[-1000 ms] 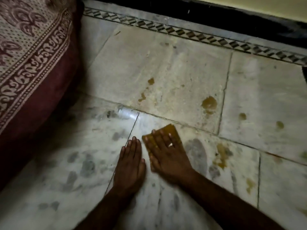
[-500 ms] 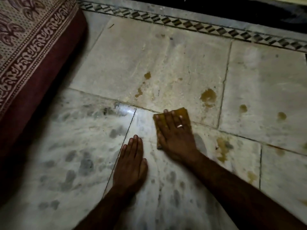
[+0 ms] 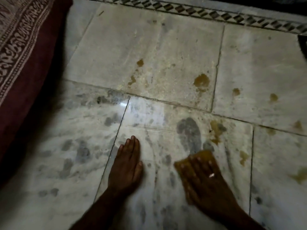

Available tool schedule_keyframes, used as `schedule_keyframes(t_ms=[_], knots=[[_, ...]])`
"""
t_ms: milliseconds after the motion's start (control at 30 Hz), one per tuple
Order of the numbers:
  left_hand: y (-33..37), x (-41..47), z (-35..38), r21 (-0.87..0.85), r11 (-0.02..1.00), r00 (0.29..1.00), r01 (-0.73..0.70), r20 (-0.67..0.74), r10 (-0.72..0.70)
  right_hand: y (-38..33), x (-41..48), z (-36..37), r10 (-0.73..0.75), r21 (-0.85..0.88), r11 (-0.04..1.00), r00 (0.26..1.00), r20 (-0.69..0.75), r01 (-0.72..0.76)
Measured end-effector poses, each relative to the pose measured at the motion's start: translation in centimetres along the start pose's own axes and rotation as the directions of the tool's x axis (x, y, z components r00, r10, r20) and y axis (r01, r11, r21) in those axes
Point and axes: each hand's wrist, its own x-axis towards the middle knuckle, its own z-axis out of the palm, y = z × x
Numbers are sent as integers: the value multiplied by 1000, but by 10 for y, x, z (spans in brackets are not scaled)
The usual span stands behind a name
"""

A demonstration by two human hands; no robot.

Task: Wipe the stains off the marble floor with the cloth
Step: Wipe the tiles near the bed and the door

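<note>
cloth (image 3: 204,154) under flat right hand (image 3: 206,180), fingers (image 3: 198,164) straight; left hand (image 3: 126,166) flat on marble floor (image 3: 149,47)

Marble floor (image 3: 166,47), grey-veined slabs, dark joints; diamond-patterned border strip (image 3: 199,12) along far edge; maroon printed fabric (image 3: 25,47) at left; dim light.

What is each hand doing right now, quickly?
Left hand: open, resting flat on the marble floor, holding nothing.
Right hand: open, pressing the yellow cloth flat onto the floor.
</note>
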Motion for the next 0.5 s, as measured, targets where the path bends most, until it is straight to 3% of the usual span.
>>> schedule_keyframes(t_ms=[133, 233, 333, 433, 500], knots=[[2, 1, 5, 108, 994, 999, 34, 38, -38, 18, 82, 7, 259, 25, 965, 966, 25, -260], [12, 3, 7, 105, 991, 996, 85, 22, -88, -21, 121, 17, 187, 34, 982, 981, -49, -185], [25, 2, 8, 64, 988, 991, 137, 1, -137, -62, 88, 15, 91, 81, 993, 993, -80, -85], [43, -11, 16, 90, 995, 999, -29, 32, 26, -73, 24, 5, 41, 38, 999, 997, -59, -39], [59, -21, 24, 67, 996, 998, -52, 43, 49, -52, -8, 1, 69, -4, 998, 996, -61, -70]])
